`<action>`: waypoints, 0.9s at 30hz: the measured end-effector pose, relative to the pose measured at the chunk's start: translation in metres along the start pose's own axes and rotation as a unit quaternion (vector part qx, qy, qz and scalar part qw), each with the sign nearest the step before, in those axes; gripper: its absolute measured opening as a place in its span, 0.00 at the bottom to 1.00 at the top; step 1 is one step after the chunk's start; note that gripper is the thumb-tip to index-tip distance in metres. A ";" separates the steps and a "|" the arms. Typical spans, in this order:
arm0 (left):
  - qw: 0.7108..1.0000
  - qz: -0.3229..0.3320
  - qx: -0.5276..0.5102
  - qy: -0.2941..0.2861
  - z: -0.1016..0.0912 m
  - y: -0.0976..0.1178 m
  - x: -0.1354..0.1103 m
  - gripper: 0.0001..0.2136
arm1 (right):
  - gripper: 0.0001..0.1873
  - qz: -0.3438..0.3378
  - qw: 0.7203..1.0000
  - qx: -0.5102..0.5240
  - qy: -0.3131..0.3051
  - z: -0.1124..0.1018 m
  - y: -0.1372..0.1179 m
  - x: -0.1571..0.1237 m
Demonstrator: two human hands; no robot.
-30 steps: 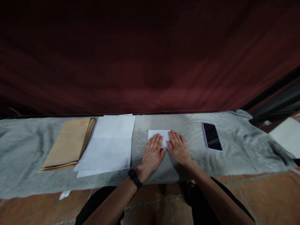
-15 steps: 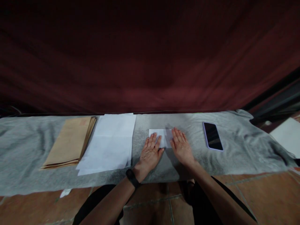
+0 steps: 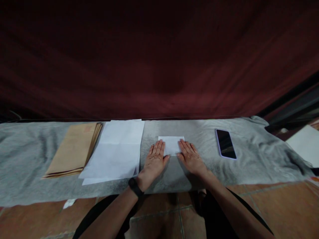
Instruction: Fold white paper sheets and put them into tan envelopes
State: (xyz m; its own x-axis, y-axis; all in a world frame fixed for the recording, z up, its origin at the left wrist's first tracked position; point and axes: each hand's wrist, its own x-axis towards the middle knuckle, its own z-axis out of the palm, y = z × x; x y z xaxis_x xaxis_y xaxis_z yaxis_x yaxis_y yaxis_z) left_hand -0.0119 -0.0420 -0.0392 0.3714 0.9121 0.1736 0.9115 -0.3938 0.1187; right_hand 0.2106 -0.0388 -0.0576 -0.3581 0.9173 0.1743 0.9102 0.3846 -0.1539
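Observation:
A small folded white paper point(image 3: 171, 144) lies flat on the grey cloth point(image 3: 171, 176) in front of me. My left hand point(image 3: 155, 159) rests on its left edge, fingers stretched out and palm down, with a dark band around the wrist. Over the paper's right edge lies my right hand point(image 3: 190, 157), also flat with extended fingers. Both thumbs point inward near the lower edge of the paper. Parts of the paper's left and right edges are hidden under the fingers.
To the left lie several larger white sheets point(image 3: 117, 156), and beyond them a stack of brown envelopes point(image 3: 71, 149). A phone point(image 3: 226, 144) with a purple edge lies on the right. Dark red fabric point(image 3: 159, 66) hangs behind. A white scrap point(image 3: 69, 203) is on the tiled floor.
My left hand has slid left, from the paper's middle to its left edge. My right hand has shifted slightly left and down. More of the paper's middle shows now.

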 end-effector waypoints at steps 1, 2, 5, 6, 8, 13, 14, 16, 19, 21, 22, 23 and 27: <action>1.000 0.010 -0.001 -0.008 -0.003 -0.003 0.001 0.28 | 0.33 -0.007 1.000 0.002 -0.006 -0.001 0.002 0.000; 1.000 0.021 -0.002 -0.019 -0.006 -0.007 0.002 0.28 | 0.34 -0.014 1.000 0.004 -0.012 -0.003 0.005 0.001; 0.998 0.048 0.002 -0.051 -0.015 -0.013 0.006 0.25 | 0.36 -0.032 0.999 0.012 -0.022 -0.008 0.008 0.002; 0.997 0.053 0.004 -0.059 -0.017 -0.014 0.007 0.24 | 0.36 -0.038 0.999 0.014 -0.024 -0.010 0.009 0.003; 0.996 0.062 0.007 -0.069 -0.022 -0.014 0.009 0.21 | 0.36 -0.047 0.998 0.019 -0.023 -0.013 0.009 0.004; 0.995 0.079 -0.008 -0.063 -0.031 -0.010 0.013 0.19 | 0.36 -0.055 0.998 0.036 -0.020 -0.018 0.008 0.005; 0.995 0.075 -0.022 -0.056 -0.032 -0.011 0.013 0.18 | 0.35 -0.056 0.997 0.045 -0.019 -0.019 0.009 0.007; 0.996 0.058 -0.059 -0.036 -0.035 -0.014 0.015 0.15 | 0.32 -0.058 0.996 0.074 -0.012 -0.022 0.012 0.010; 0.990 0.020 -0.140 0.019 -0.039 -0.021 0.019 0.12 | 0.22 -0.037 0.985 0.167 0.020 -0.030 0.017 0.018; 0.972 -0.030 -0.226 0.063 -0.039 -0.024 0.022 0.09 | 0.16 0.011 0.963 0.264 0.050 -0.036 0.019 0.022; 0.955 -0.065 -0.278 0.081 -0.039 -0.024 0.024 0.09 | 0.15 0.042 0.946 0.315 0.063 -0.039 0.019 0.024; 0.933 -0.099 -0.334 0.093 -0.039 -0.024 0.025 0.09 | 0.15 0.073 0.926 0.363 0.073 -0.041 0.019 0.025; 0.823 -0.165 -0.537 0.086 -0.031 -0.021 0.030 0.11 | 0.21 0.167 0.844 0.501 0.094 -0.043 0.014 0.030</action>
State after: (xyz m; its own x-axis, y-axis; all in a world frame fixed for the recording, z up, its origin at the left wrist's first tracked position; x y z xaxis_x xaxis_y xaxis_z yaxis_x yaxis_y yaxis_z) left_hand -0.0253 -0.0097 -0.0059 0.0213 0.9962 0.0840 0.2426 -0.0866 0.9662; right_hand 0.2215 -0.0104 -0.0128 0.0091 0.9955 0.0946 0.2869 0.0881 -0.9539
